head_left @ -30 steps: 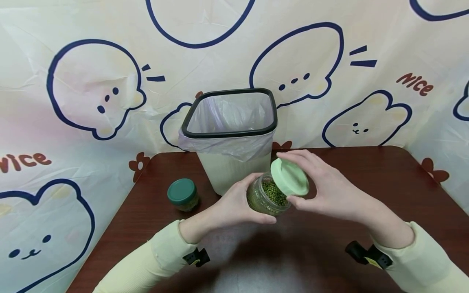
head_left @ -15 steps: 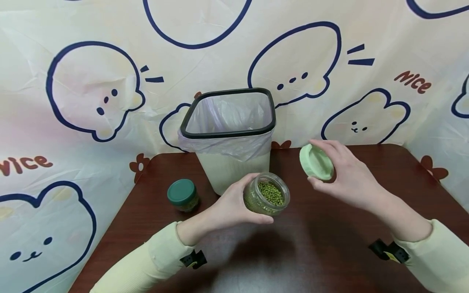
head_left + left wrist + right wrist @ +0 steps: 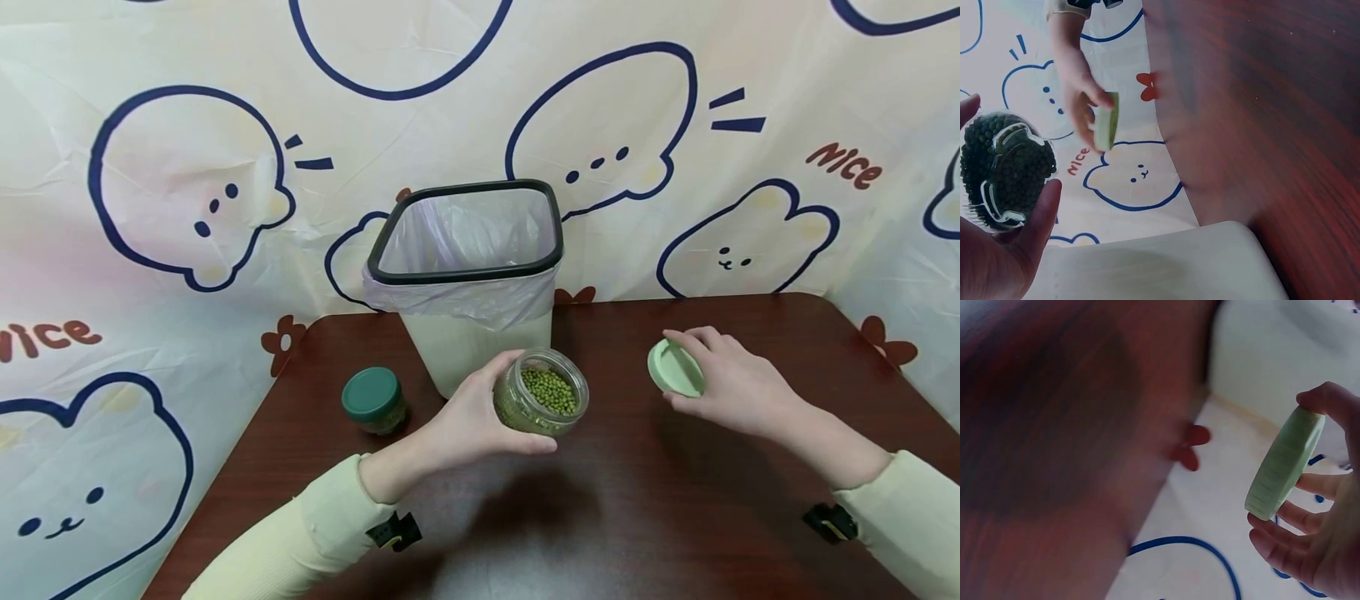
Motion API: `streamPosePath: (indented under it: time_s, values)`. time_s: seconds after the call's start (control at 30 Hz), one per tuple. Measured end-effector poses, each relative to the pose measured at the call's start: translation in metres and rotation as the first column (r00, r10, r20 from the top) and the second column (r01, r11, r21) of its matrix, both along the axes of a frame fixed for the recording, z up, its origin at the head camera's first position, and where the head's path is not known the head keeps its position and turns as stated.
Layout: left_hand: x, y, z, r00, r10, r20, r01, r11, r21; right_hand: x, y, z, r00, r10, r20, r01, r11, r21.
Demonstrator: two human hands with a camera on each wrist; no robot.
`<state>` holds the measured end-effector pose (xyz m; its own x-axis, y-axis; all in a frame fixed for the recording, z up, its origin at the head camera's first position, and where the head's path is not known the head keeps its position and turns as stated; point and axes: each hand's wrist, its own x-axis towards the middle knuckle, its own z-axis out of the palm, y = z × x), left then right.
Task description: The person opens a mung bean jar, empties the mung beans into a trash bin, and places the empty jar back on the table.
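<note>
In the head view my left hand (image 3: pixel 472 417) grips an uncapped clear jar (image 3: pixel 517 408) around its side. Small green beans (image 3: pixel 550 390) fill part of the jar, and its mouth tilts toward the right. The left wrist view shows the jar's underside (image 3: pixel 1013 165) with beans behind it. Off to the right, my right hand (image 3: pixel 738 383) pinches a light green lid (image 3: pixel 677 368) by its edges, above the table. In the right wrist view the lid (image 3: pixel 1285 465) is seen edge-on between thumb and fingertips.
Behind the jar stands a pale trash bin (image 3: pixel 480 342) with a black rim and a translucent liner. A small jar with a dark green lid (image 3: pixel 372 394) sits on the brown table (image 3: pixel 637 517), left of the bin. A cartoon-printed sheet (image 3: pixel 420 142) hangs behind.
The light green lid has come away from the jar mouth; my right hand has carried it to the right and then lower. The left hand and jar have hardly shifted.
</note>
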<state>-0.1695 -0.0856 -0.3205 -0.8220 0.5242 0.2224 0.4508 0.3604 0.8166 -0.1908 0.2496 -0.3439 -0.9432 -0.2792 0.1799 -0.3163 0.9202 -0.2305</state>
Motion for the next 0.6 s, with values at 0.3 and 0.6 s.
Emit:
streamPosePath:
  time_s: [0.3,0.6]
  values:
    - [0.000,-0.001,0.000,1.000,-0.002,0.003,0.002,1.000,0.026,-0.009,0.019,-0.028,0.992,0.012,0.123,-0.022,0.997,0.079]
    - [0.000,-0.002,0.000,1.000,0.006,0.017,-0.007,0.999,0.040,-0.012,0.026,-0.045,0.973,0.030,0.230,-0.065,0.987,0.144]
